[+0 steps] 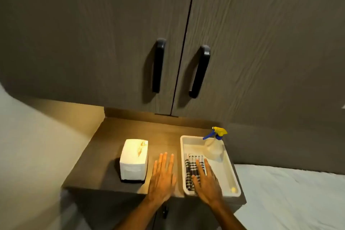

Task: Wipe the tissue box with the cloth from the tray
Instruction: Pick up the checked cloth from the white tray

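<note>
Reaching into the white plastic tray point(231, 166), our right hand point(206, 181) lies flat and open on the black-and-white striped cloth point(190, 170). Our left hand point(162, 175) hovers open, empty, beside the white tissue box point(133, 158).

Beyond our hands we see grey cupboard doors point(93, 33) with black handles point(158, 65), over a warmly lit tabletop point(130, 130); a white bed point(289, 198) lies right.
</note>
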### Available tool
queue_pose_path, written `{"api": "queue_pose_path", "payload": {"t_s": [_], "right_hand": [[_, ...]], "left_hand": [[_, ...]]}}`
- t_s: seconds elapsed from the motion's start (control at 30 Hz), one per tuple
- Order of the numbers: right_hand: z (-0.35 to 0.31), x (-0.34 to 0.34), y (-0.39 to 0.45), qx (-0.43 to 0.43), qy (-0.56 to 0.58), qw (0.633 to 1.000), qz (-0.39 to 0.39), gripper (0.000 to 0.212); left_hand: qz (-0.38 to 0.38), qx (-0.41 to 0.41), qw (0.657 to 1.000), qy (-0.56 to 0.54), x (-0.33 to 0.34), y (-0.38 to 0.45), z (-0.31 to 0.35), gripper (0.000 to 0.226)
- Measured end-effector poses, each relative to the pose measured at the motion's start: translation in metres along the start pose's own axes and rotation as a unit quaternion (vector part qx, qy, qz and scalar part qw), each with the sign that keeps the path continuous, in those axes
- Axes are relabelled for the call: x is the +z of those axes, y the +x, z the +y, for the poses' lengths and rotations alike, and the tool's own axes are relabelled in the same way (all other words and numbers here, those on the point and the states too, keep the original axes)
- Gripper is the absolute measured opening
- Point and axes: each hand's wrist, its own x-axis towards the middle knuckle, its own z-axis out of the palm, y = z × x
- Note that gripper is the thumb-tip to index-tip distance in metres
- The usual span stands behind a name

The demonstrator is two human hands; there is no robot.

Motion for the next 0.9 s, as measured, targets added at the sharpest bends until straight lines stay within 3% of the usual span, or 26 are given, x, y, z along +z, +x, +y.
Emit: {"api": "queue_pose_path", "payload": {"t_s": [0.13,0.37,0.63,0.77,0.9], "right_hand": [[0.014,0.014,0.038,0.067,-0.014,0.994,-0.087,0.084],[0.024,0.042,0.061,0.050,-0.089,0.982,-0.159,0.091],[0.019,0.054,0.071,0.081,-0.132,0.974,-0.164,0.086],[0.023,0.043,0.072,0.077,-0.114,0.982,-0.128,0.087],[0.013,0.022,0.064,0.072,-0.018,0.997,-0.035,0.053]], "left_hand": [[-0.070,-0.054,0.996,0.002,0.031,0.025,-0.009,0.070],[-0.097,-0.059,0.991,0.070,0.064,0.024,-0.019,0.069],[-0.084,-0.060,0.993,0.057,0.075,0.025,-0.023,0.070],[-0.089,-0.071,0.993,0.021,0.058,0.020,-0.020,0.067],[-0.015,-0.019,0.999,-0.037,0.012,0.011,-0.019,0.063]]}}
